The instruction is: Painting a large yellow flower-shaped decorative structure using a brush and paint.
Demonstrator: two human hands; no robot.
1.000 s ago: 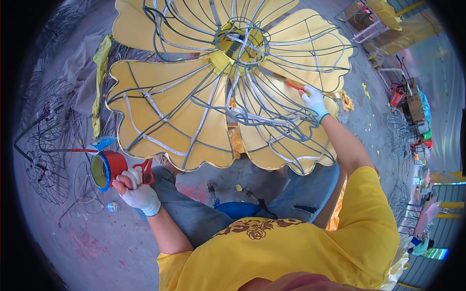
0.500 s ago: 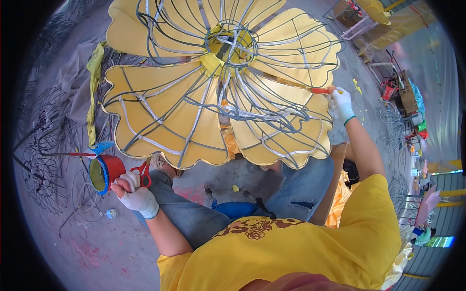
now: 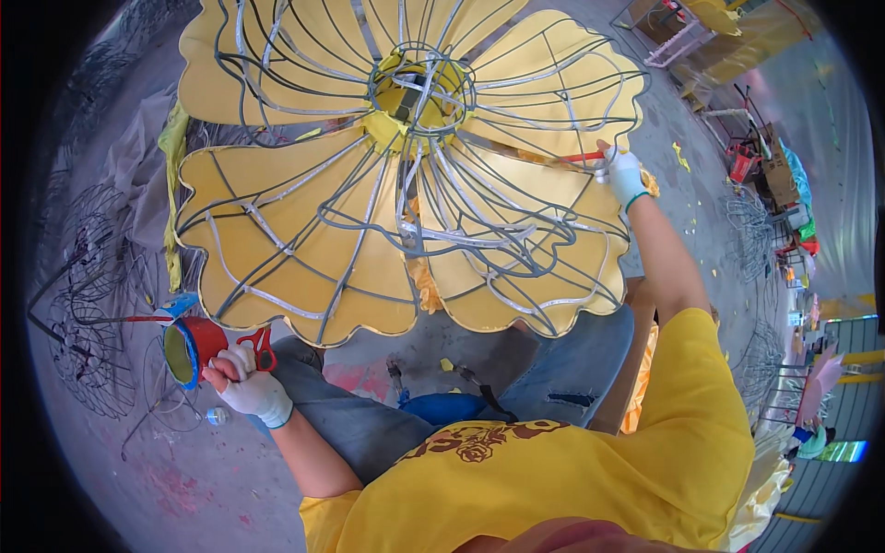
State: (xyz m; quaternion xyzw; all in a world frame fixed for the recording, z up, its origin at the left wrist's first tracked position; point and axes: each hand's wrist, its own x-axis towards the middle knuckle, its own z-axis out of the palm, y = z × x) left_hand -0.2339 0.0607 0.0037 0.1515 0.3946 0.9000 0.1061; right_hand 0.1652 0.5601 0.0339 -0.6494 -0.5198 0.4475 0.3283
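Note:
A large flower-shaped wire frame (image 3: pixel 346 251) with pale yellow fabric petals (image 3: pixel 267 230) spreads before me, tilted, around a yellow ring (image 3: pixel 392 132) at its middle. My left hand (image 3: pixel 253 392), in a white glove, is closed round a red pot (image 3: pixel 208 337) with a blue rim, tipped so its yellowish inside shows. Red-handled scissors (image 3: pixel 262 350) hang beside those fingers. At the right petals' edge, my gloved right hand (image 3: pixel 623 177) pinches a slim red-handled tool (image 3: pixel 581 158). The tool points left over the gap between two petals; its tip is too small to make out.
Bare wire frames (image 3: pixel 88 313) lie on the floor at left, beside grey sheeting (image 3: pixel 138 175) and a yellow strip (image 3: pixel 172 198). A small clear bottle cap-like piece (image 3: pixel 217 417) is near the pot. Boxes (image 3: pixel 779 184) and wire bundles (image 3: pixel 749 230) line the right side.
The flower frame sits slightly lower and further left in view. My right hand has moved left and a little up with the red-handled tool. My left hand and the pot have dipped slightly.

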